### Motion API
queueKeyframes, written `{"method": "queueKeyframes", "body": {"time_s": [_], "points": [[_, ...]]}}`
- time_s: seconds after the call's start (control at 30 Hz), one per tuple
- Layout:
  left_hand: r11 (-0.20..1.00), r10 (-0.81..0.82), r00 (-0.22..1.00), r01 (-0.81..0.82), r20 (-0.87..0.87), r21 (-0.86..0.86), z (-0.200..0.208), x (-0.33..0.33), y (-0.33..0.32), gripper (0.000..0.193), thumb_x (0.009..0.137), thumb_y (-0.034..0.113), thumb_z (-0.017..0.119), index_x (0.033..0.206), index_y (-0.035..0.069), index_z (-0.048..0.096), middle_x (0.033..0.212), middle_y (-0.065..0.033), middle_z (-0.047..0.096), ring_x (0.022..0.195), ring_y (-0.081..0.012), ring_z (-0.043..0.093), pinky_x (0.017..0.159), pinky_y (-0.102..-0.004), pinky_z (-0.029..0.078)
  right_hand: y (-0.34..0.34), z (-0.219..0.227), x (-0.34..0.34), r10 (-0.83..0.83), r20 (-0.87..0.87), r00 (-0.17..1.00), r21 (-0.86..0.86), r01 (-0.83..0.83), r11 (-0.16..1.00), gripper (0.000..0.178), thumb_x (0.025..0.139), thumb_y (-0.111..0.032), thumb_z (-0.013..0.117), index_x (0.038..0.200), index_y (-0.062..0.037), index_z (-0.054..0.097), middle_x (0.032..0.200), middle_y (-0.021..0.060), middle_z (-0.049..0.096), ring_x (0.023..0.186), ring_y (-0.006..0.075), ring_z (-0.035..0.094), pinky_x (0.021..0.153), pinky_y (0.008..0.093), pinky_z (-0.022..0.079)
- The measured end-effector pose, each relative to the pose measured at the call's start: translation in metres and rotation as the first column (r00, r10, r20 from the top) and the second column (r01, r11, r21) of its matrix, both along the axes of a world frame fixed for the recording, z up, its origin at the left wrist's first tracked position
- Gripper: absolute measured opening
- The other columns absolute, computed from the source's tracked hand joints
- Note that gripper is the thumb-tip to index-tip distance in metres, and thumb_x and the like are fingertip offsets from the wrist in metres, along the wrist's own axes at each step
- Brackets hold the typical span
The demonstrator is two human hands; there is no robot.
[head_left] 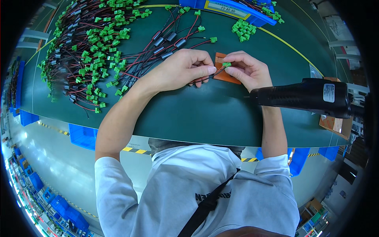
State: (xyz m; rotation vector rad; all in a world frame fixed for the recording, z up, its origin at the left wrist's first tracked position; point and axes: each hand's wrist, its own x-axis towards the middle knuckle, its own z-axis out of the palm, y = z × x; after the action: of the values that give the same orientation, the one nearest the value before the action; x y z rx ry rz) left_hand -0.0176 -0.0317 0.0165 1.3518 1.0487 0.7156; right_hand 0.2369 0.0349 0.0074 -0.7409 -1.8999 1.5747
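Note:
Between the thumb and fingers of my right hand [249,71] is a small green terminal connector [226,64]. Red and black wires run from it to my left hand [189,69], whose thumb and forefinger pinch them. An orange-brown block [227,75] lies on the table beneath my right fingertips, partly hidden by them. To the left of my left hand, several wire harnesses with black cylinders [159,42] and green connectors lie spread out.
A big heap of wire harnesses [90,43] covers the table's left side. Loose green connectors [243,30] sit at the back, near a blue bin [233,10]. A black handheld tool [304,94] juts in from the right above the green table [197,118]. A cardboard box [335,124] stands at the right edge.

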Motion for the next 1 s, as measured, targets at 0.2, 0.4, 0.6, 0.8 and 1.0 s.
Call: {"method": "queueKeyframes", "body": {"time_s": [0.2, 0.4, 0.6, 0.8, 1.0], "points": [[0.999, 0.010, 0.999, -0.008, 0.032, -0.051, -0.0015, -0.0007, 0.0006, 0.022, 0.108, 0.023, 0.065, 0.111, 0.002, 0.070, 0.083, -0.0002, 0.067, 0.071, -0.0063, 0.061, 0.061, -0.0228, 0.048, -0.0020, 0.0012, -0.0007, -0.038, -0.016, 0.999, -0.077, 0.037, 0.996, 0.024, 0.099, 0.002, 0.070, 0.123, -0.0004, 0.071, 0.127, 0.0086, 0.070, 0.116, 0.0164, 0.068, 0.106, 0.0319, 0.056], [1.000, 0.011, 1.000, -0.011, -0.002, -0.029, -0.0012, -0.0009, -0.0011, 0.022, 0.104, 0.022, 0.071, 0.111, 0.001, 0.071, 0.084, 0.0007, 0.066, 0.072, -0.0065, 0.062, 0.062, -0.0231, 0.049, -0.0030, 0.0034, -0.0014, -0.016, 0.044, 0.999, -0.020, 0.017, 1.000, 0.027, 0.098, -0.001, 0.073, 0.125, -0.0006, 0.072, 0.126, 0.0084, 0.070, 0.116, 0.0162, 0.068, 0.106, 0.0318, 0.056], [0.999, 0.007, 1.000, -0.008, 0.023, 0.034, -0.0022, -0.0003, -0.0014, 0.021, 0.104, 0.020, 0.070, 0.111, 0.001, 0.071, 0.084, 0.0009, 0.066, 0.073, -0.0066, 0.062, 0.065, -0.0237, 0.051, -0.0036, 0.0042, -0.0015, -0.039, 0.088, 0.995, -0.053, 0.044, 0.998, 0.027, 0.098, -0.002, 0.074, 0.125, -0.0009, 0.072, 0.123, 0.0083, 0.072, 0.114, 0.0158, 0.069, 0.105, 0.0313, 0.057], [0.996, 0.078, 0.989, -0.070, 0.122, -0.063, -0.0023, -0.0002, -0.0032, 0.020, 0.107, 0.017, 0.066, 0.112, -0.001, 0.070, 0.081, 0.0003, 0.064, 0.069, -0.0059, 0.057, 0.063, -0.0230, 0.048, -0.0042, 0.0052, -0.0039, -0.049, 0.080, 0.996, -0.131, 0.059, 0.990, 0.026, 0.098, -0.001, 0.073, 0.123, -0.0009, 0.071, 0.121, 0.0082, 0.073, 0.113, 0.0156, 0.070, 0.104, 0.0312, 0.057], [0.999, 0.032, 0.999, -0.032, 0.011, 0.004, -0.0002, 0.0018, -0.0012, 0.020, 0.107, 0.019, 0.066, 0.110, 0.000, 0.071, 0.076, 0.0011, 0.062, 0.062, -0.0039, 0.050, 0.055, -0.0228, 0.040, -0.0009, -0.0006, -0.0029, -0.097, -0.007, 0.995, 0.066, 0.097, 0.993, 0.026, 0.097, 0.001, 0.072, 0.123, -0.0017, 0.071, 0.114, 0.0053, 0.070, 0.109, 0.0132, 0.069, 0.102, 0.0296, 0.057]]}}
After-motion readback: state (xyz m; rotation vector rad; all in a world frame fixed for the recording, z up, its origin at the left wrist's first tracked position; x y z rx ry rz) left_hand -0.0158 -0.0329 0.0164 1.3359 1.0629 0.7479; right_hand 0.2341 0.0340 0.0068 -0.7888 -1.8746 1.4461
